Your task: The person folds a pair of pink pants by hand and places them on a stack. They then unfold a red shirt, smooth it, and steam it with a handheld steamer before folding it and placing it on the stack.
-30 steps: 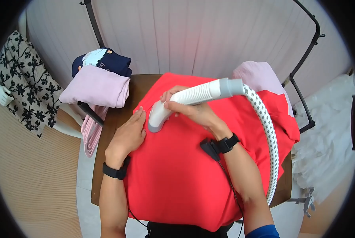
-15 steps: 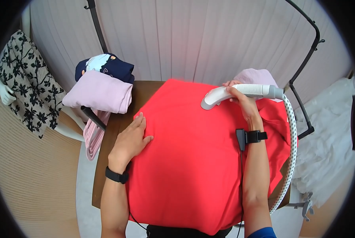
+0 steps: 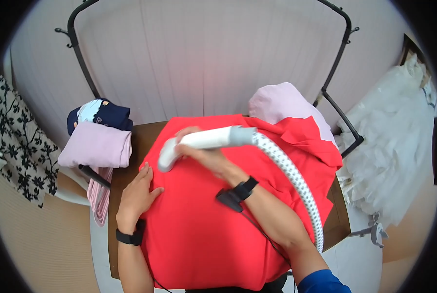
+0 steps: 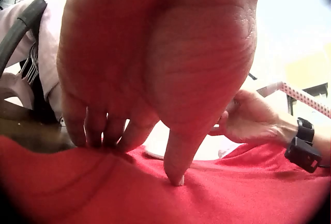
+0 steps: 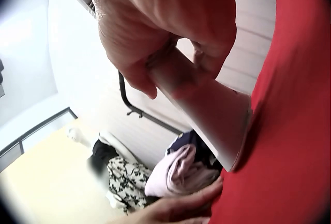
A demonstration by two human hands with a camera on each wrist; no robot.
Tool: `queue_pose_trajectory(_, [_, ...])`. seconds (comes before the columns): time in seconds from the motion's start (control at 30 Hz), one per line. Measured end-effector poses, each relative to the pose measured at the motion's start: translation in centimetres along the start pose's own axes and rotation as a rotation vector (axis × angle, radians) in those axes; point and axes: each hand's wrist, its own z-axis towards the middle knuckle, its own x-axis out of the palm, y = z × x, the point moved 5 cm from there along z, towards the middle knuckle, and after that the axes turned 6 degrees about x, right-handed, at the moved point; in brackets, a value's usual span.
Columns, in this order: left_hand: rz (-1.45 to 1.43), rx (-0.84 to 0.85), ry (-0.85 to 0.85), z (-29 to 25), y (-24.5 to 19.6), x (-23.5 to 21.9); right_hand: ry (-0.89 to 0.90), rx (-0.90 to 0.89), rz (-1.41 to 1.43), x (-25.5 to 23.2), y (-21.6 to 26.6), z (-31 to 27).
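Note:
A red garment lies spread over the brown table. My right hand grips the white handle of a garment steamer, its fingers and thumb wrapped around it. The steamer's head is right at the red cloth in the right wrist view, close to my left hand. My left hand rests flat on the garment's left edge, fingers straight and thumb out to the side. In the left wrist view, the thumb and fingertips touch the cloth. A white dotted hose runs from the handle down past my right forearm.
Folded pink and navy clothes are stacked at the table's back left. Another pink cloth lies at the back right. A black rack frame rises behind. White tulle hangs at right, a floral-dressed mannequin stands at left.
The right hand swept the steamer rightward across the garment, then back left beside the left hand. The left hand stays on the cloth's left edge. The head view has shifted.

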Motion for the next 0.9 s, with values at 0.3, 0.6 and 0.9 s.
queue_pose_trajectory(0.3, [0.008, -0.079, 0.012, -0.1, 0.3, -0.2, -0.039, 0.095, 0.002, -0.8, -0.9, 0.4])
queue_pose_trajectory(0.6, [-0.009, -0.080, -0.006, -0.3, 0.2, -0.4, -0.386, -0.012, -0.080, -11.4, 3.0, 0.4])
queue_pose_trajectory(0.9, [0.016, -0.060, 0.003, 0.1, 0.6, 0.3, -0.620, -0.116, 0.012, -13.3, 3.5, -0.5])
